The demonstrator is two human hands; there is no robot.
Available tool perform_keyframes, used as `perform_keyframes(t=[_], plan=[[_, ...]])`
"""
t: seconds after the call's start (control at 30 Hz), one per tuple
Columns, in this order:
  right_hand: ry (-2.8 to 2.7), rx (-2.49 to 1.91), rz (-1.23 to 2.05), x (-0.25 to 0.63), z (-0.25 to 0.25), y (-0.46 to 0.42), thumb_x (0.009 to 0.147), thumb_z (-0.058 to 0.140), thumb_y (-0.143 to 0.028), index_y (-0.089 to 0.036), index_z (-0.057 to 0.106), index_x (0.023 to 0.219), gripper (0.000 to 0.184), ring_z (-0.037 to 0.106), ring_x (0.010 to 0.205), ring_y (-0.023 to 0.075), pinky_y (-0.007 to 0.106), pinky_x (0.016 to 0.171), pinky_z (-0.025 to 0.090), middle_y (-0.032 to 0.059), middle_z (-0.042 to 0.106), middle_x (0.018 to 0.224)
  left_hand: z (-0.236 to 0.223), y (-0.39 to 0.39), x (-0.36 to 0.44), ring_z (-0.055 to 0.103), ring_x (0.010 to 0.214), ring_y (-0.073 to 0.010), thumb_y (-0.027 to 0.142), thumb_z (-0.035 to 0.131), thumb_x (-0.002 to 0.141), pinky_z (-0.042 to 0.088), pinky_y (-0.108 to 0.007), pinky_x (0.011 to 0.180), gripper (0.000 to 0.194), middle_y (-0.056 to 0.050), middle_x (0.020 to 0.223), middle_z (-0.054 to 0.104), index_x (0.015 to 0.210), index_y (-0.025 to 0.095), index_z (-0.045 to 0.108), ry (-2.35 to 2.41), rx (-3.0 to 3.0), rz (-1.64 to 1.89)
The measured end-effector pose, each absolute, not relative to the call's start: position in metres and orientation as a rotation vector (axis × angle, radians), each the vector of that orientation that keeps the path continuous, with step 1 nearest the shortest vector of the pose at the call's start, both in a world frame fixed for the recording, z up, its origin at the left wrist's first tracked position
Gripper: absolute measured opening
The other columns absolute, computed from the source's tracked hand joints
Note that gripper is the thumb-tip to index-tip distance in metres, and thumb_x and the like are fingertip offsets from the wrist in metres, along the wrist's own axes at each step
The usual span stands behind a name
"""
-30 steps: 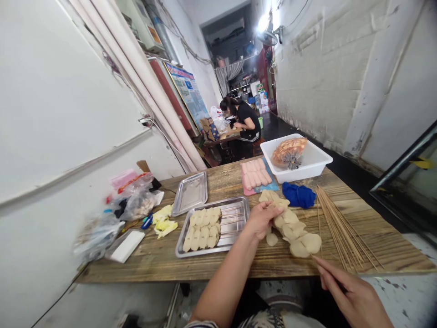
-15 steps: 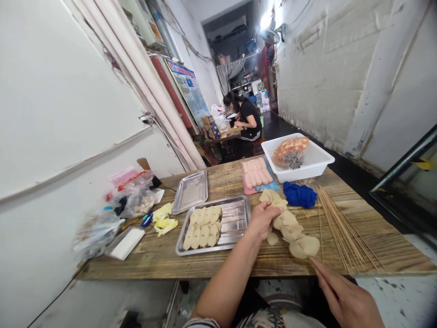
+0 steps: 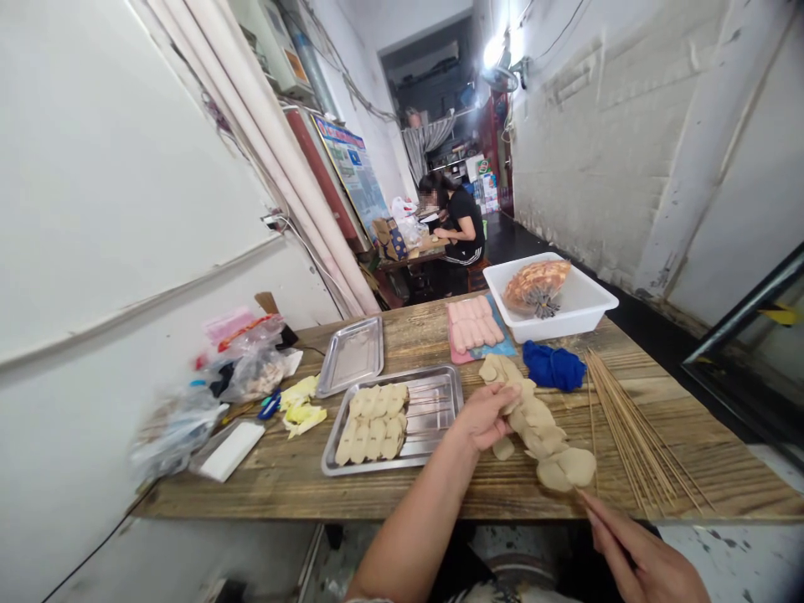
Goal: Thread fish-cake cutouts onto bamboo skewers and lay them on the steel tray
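Observation:
My right hand (image 3: 650, 544) is closed around the lower end of a thin skewer at the table's front edge. Round, flat beige slices (image 3: 566, 469) overlap in a row running up and left from that skewer; how many are threaded cannot be made out. My left hand (image 3: 493, 416) pinches a slice at the upper part of this row. A loose slice (image 3: 503, 449) lies just below my left fingers. To the left, a metal tray (image 3: 433, 452) holds finished-looking skewers of similar beige slices (image 3: 370, 440) in two rows.
Bamboo skewers (image 3: 641, 435) lie fanned at right, near a blue cloth (image 3: 553, 366). Behind are pink sausage-like pieces (image 3: 474, 325) and a white tub (image 3: 584, 314) holding a bundle. A second metal tray (image 3: 352, 356) and plastic bags (image 3: 257, 368) are leftward. A person (image 3: 461, 218) sits farther back.
My left hand has shifted slightly down along the slices, its fingers drawn closer together. My right hand keeps hold of the skewer, and the view has moved a little.

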State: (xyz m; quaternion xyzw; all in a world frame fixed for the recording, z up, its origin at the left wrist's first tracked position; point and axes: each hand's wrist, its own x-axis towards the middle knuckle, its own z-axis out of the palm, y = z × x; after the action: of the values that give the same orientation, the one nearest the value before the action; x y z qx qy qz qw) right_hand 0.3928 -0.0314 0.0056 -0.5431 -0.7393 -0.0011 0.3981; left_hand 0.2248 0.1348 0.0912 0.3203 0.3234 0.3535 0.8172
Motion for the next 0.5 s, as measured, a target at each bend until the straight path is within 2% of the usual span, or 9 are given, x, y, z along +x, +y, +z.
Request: perform_keyframes(t=[0.1, 0.27, 0.37, 0.5], plan=[[-1.808, -1.372, 0.1, 0.395, 0.012, -0.03, 0.085, 0.048, -0.023, -0.015, 0.057, 0.114, 0.031, 0.07, 0.073, 0.0123, 0.016, 0.072, 0.053, 0.0062, 0.072, 0.095, 0.094, 0.133, 0.223, 0.06, 0.068, -0.0122, 0.024, 0.074, 0.062, 0.05, -0.027, 0.068, 0.031, -0.006, 0.078, 0.064, 0.087, 0.01, 0.062, 0.644, 0.73, 0.749], [-1.705, -1.399, 0.239, 0.395, 0.019, -0.028, 0.084, 0.051, -0.028, -0.017, 0.062, 0.108, 0.028, 0.068, 0.06, 0.0102, 0.012, 0.063, 0.053, 0.0006, 0.072, 0.072, 0.097, 0.128, 0.223, 0.061, 0.071, -0.013, 0.024, 0.072, 0.065, 0.049, -0.026, 0.07, 0.032, -0.008, 0.08, 0.065, 0.091, 0.009, 0.063, 0.591, 0.747, 0.833], [-1.69, -1.39, 0.277, 0.397, 0.016, -0.027, 0.083, 0.053, -0.028, -0.018, 0.062, 0.109, 0.029, 0.067, 0.059, 0.0099, 0.011, 0.063, 0.052, -0.0005, 0.071, 0.069, 0.097, 0.127, 0.225, 0.061, 0.074, -0.0138, 0.026, 0.069, 0.068, 0.049, -0.026, 0.071, 0.033, -0.009, 0.086, 0.066, 0.097, 0.01, 0.063, 0.597, 0.701, 0.894], [-1.707, -1.361, 0.299, 0.399, 0.01, -0.026, 0.083, 0.053, -0.025, -0.018, 0.061, 0.112, 0.03, 0.067, 0.06, 0.0095, 0.011, 0.063, 0.052, -0.0005, 0.07, 0.071, 0.098, 0.127, 0.226, 0.062, 0.074, -0.0164, 0.03, 0.068, 0.069, 0.05, -0.029, 0.07, 0.033, -0.011, 0.085, 0.066, 0.094, 0.009, 0.064, 0.633, 0.684, 0.929]])
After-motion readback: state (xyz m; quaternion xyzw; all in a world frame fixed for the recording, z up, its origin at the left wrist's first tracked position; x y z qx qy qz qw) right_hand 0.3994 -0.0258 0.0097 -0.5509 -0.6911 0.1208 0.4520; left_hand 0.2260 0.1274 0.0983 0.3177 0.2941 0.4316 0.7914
